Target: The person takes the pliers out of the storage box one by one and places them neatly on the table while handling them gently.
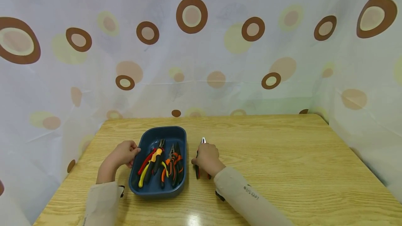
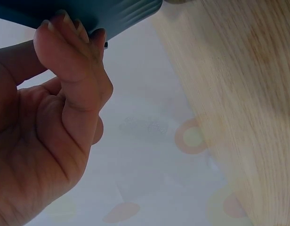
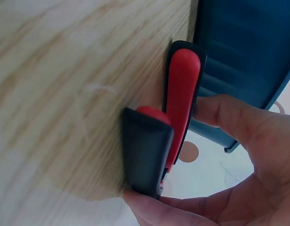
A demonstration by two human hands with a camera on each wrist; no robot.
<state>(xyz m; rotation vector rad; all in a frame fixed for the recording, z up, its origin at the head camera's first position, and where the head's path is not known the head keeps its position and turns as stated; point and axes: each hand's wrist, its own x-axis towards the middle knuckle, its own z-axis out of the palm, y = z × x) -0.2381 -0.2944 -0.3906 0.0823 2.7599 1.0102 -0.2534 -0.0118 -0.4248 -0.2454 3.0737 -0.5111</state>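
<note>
At the left of the table, my left hand (image 1: 124, 153) pinches the left rim of a dark blue plastic bin (image 1: 154, 195). In the left wrist view its curled fingers (image 2: 72, 66) are against the bin's wall. My right hand (image 1: 208, 158) grips a pair of pliers (image 1: 203, 140) just right of the bin. Steel jaws point away, past the knuckles. The right wrist view shows the red-and-black handles (image 3: 183, 89) between thumb and fingers, close over the wood. Inside the bin lie several pliers, some yellow and black (image 1: 158, 154), others orange and black (image 1: 174, 161).
A light wood-grain table (image 1: 282, 159) reaches far to the right. Behind it hangs a white curtain (image 1: 220, 104) with brown and yellow circles. A red handle (image 1: 144, 163) lies along the bin's left inside.
</note>
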